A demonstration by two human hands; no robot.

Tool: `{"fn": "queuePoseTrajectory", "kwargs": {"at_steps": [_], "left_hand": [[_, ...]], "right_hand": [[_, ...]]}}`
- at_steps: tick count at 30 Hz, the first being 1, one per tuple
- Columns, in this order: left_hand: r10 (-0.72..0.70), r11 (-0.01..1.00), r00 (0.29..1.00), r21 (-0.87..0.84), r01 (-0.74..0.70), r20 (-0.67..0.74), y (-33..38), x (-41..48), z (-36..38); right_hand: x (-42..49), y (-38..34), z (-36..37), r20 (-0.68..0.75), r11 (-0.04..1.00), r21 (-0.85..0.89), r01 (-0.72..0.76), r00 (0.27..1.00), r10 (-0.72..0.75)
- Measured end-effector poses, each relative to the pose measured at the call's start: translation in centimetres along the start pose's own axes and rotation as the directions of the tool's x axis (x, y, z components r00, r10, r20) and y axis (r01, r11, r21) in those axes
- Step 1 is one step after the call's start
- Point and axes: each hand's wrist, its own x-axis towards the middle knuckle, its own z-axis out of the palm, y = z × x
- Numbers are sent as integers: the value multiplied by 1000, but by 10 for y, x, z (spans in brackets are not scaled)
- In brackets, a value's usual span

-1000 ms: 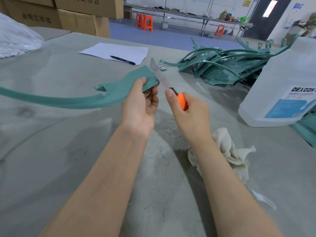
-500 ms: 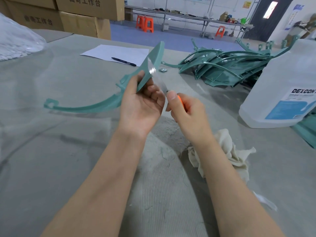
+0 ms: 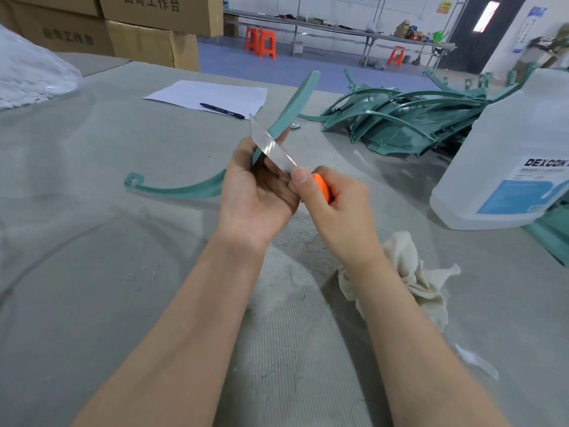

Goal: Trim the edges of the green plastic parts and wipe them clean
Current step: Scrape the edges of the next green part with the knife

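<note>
The left hand (image 3: 258,192), palm turned up, is curling its fingers and thumb round the part (image 3: 295,103) at the part's middle, holding it clear of the table (image 3: 92,241). The right hand (image 3: 335,211) is wrapping closed round the orange handle of the knife (image 3: 272,147), its thumb pressing at the root of the blade. The blade is pointing toward 11 o'clock, crossing over the left fingers and lying against the part's edge.

The part is a long curved strip. Its broad end is rising out of the left hand toward 1 o'clock, up and away from the person. The thin tail is sweeping out toward 9 o'clock and ending in a small hooked eye low by the table. The long axis is thus running from 9 o'clock, through the grip, to 1 o'clock.

At 3 o'clock a translucent jug (image 3: 508,149) with a blue-and-white label is standing upright – how full it is I cannot tell. At 11 o'clock, boxes (image 3: 147,35) are standing stacked and closed beyond the table's far edge. At 10 o'clock a clear bag (image 3: 27,78) is holding something pale, too blurred to name.

At 2 o'clock a pile (image 3: 400,118) of green parts is lying tangled, and at 12 o'clock a pen (image 3: 221,110) is resting on a paper (image 3: 212,95). A rag (image 3: 409,282) is lying crumpled just beside the right forearm at 4 o'clock.
</note>
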Motion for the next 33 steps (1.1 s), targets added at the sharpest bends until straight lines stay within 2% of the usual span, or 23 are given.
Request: {"fn": "queuePoseTrajectory", "kwargs": {"at_steps": [14,19,25,33], "left_hand": [[-4,999,1000,-43,3,-8,-4,3,-2],[6,1000,1000,-16,-6,-5,-4,0,0],[-20,1000,1000,-10,20,-6,-5,-2,3],[-53,996,997,-73,57,56,-5,-3,5]], "right_hand": [[-1,0,3,-58,999,-35,18,998,-20],[-2,-1,2,-76,999,10,41,996,-40],[0,-2,1,-69,1000,-17,17,997,-18],[1,0,0,-89,1000,9,-4,996,5]]}}
